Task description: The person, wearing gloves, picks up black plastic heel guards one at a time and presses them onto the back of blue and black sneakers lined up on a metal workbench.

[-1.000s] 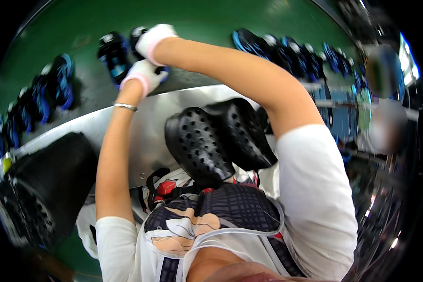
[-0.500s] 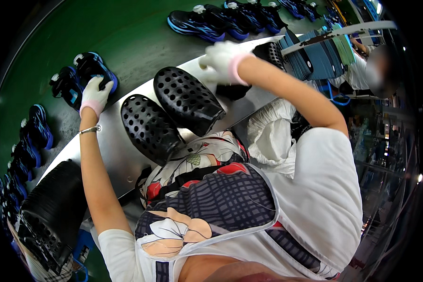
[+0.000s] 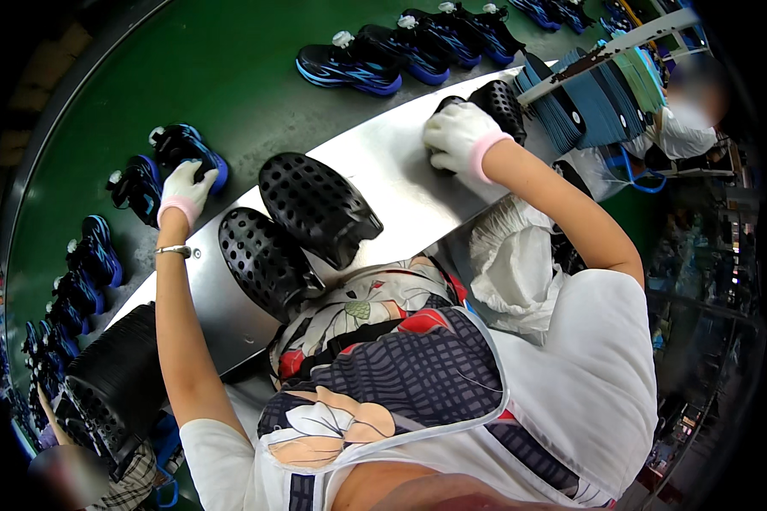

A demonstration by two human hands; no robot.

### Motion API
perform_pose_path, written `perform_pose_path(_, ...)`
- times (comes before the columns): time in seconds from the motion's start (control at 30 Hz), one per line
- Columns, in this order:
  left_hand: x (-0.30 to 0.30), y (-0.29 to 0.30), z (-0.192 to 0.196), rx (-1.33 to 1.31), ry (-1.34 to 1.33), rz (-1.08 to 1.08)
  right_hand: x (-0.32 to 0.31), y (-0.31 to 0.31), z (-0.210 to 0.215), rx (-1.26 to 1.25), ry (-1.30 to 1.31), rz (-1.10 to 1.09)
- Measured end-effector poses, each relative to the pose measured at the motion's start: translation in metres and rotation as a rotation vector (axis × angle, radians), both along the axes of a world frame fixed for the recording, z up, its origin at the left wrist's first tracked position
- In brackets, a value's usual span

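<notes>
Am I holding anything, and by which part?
The right hand covers most of a black perforated shell; the left hand is at the near end of a blue-edged shoe. Whether either is gripped can't be told.

Bright glare across the metal ledge (image 3: 396, 179)

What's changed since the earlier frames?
Right hand moved away from the shoe, swinging right, and is now on a black shell over the ledge; whether it grips is unclear. The camera view turned too. Unchanged: left hand at the shoe, the two nearer shells on the ledge.
</notes>
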State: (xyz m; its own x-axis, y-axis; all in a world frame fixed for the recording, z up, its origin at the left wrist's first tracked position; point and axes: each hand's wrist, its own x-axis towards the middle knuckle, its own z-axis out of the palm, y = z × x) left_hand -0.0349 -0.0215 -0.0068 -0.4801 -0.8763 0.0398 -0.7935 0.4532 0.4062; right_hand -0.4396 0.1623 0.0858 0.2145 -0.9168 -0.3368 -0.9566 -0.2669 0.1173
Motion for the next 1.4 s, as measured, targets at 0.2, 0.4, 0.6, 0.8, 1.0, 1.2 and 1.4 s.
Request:
perform_pose_path(0.2,-0.012,-0.01,-0.012,0.11,0.01,0.004,-0.002,-0.084,0.008,-0.157,-0.12,-0.385)
perform_pose_path(0.4,-0.02,-0.003,-0.013,0.131,0.068,-0.018,-0.011,-0.145,0.004,0.022,-0.09,-0.665)
perform_pose_path(0.6,-0.015,0.004,-0.01,0.147,0.088,-0.012,0.024,-0.191,-0.043,-0.167,-0.124,-0.409)
perform_pose_path(0.8,-0.011,0.004,-0.022,0.026,0.155,-0.016,0.063,-0.203,-0.049,-0.117,-0.19,-0.403)
perform_pose_path(1.0,-0.008,-0.004,-0.031,0.044,0.099,-0.014,0.091,-0.176,-0.045,-0.032,-0.592,-0.427)
perform_pose_path(1.2,-0.008,-0.004,-0.03,0.089,0.103,0.042,0.055,-0.087,0.004,-0.141,-0.742,-0.422)
perform_pose_path(1.4,-0.004,-0.011,-0.04,0.062,0.111,0.067,-0.034,0.006,0.048,-0.353,-0.499,-0.651)
